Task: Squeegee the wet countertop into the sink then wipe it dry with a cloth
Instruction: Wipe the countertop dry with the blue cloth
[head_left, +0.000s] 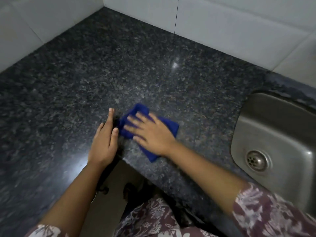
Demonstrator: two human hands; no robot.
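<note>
Head view: your right hand point(150, 134) lies flat on the cloth point(168, 126), fingers spread and straight, pressing rather than gripping. Your left hand point(104, 142) rests just beside it on the countertop point(119, 65), fingers straight, holding nothing. The cloth sits near the countertop's front edge, by the inner corner of that edge, well left of the sink point(273, 125). Expect it to be light, soft and limp. It probably slides easily on polished stone and bunches if pushed from one corner, so bear down across its middle with the whole palm. It is deep blue, folded to a rough rectangle, with one corner showing past your wrist; its weave is blurred.
</note>
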